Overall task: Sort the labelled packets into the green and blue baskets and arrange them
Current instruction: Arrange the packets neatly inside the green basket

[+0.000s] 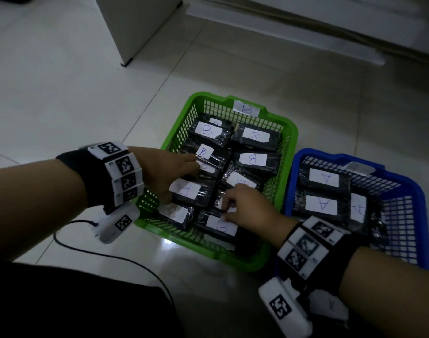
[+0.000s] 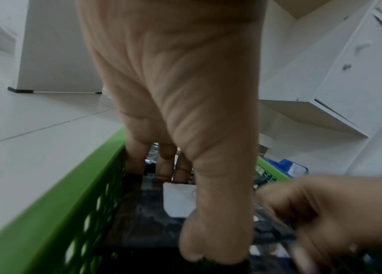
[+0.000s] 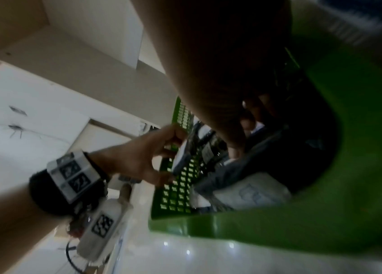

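Note:
The green basket (image 1: 177,129), tagged B, holds several black packets with white B labels. To its right, the blue basket (image 1: 289,181) holds black packets labelled A. My left hand (image 1: 179,179) reaches into the green basket and grips a black packet (image 1: 191,191) by its two ends, fingers at the far end and thumb at the near end. I cannot read the letter on that label (image 2: 178,200). My right hand (image 1: 227,208) is also in the green basket, and its curled fingers pinch the edge of another black packet (image 1: 218,200) beside the first.
A white cabinet (image 1: 135,28) stands on the tiled floor at the back left, and low white furniture (image 1: 306,32) runs along the back right. A black cable (image 1: 99,252) loops on the floor by my left wrist. A white-labelled packet (image 1: 330,306) lies under my right wrist.

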Tool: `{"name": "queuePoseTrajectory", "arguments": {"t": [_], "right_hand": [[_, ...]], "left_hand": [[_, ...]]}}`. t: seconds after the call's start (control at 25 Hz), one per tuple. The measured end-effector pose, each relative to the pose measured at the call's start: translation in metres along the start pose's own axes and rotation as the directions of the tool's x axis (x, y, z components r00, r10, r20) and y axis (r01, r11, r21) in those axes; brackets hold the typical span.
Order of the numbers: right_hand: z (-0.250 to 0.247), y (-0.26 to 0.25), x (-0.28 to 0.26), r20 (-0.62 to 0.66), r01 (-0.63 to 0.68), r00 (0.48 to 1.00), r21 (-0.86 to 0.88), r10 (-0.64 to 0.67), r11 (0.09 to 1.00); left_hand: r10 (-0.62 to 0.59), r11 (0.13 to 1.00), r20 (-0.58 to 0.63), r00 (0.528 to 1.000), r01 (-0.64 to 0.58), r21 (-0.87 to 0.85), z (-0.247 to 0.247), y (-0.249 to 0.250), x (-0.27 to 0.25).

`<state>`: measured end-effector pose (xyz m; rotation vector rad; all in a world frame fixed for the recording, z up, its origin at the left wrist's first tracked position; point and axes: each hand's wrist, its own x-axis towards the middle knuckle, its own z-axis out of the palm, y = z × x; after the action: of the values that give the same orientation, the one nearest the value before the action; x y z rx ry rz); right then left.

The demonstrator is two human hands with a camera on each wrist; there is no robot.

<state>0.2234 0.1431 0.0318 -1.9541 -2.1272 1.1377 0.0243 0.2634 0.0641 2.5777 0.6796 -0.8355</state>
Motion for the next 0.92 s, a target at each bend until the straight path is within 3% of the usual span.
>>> {"name": "queuePoseTrajectory", "arguments": {"t": [0.08,0.16,0.24,0.32,0.4,0.48,0.6,0.84,0.92], "right_hand": [[-0.009,-0.005,0.007,-0.1,-0.063,0.992,0.181,0.082,0.981],[-0.013,-0.013,0.013,-0.082,-0.084,0.989,0.396,0.126,0.914],[-0.01,-0.017,0.019,-0.084,-0.079,0.987,0.47,0.134,0.879],[-0.006,-0.016,0.026,-0.125,-0.112,0.969,0.551,0.215,0.827],[0.001,-0.014,0.034,-0.088,-0.138,0.967,0.615,0.241,0.776],[0.008,-0.016,0.039,-0.065,-0.138,0.978,0.517,0.2,0.845],[0.017,-0.02,0.037,-0.218,-0.05,0.968,0.315,0.124,0.948],[0.017,-0.018,0.04,-0.266,0.028,0.964,0.12,0.005,0.992],[-0.001,-0.01,0.038,-0.347,0.015,0.938,0.078,0.013,0.997]], "left_hand": [[-0.005,1.0,-0.002,1.0,0.005,-0.003,0.002,0.004,-0.002],[0.058,0.998,-0.119,0.991,-0.06,-0.009,0.003,0.009,-0.002],[0.12,0.992,-0.265,0.957,-0.125,-0.005,0.0,0.011,0.0],[0.08,0.995,-0.356,0.931,-0.094,-0.022,-0.005,0.007,0.0],[0.044,0.998,-0.387,0.921,-0.058,-0.025,-0.007,0.0,-0.001],[0.063,0.998,-0.305,0.95,-0.067,-0.004,-0.005,-0.006,-0.002],[0.042,0.998,-0.088,0.995,-0.038,0.044,0.003,-0.007,-0.004],[0.03,0.974,0.013,0.999,-0.032,0.223,0.003,-0.01,0.0],[0.048,0.978,-0.033,0.998,-0.04,0.203,-0.003,-0.009,0.002]]}}
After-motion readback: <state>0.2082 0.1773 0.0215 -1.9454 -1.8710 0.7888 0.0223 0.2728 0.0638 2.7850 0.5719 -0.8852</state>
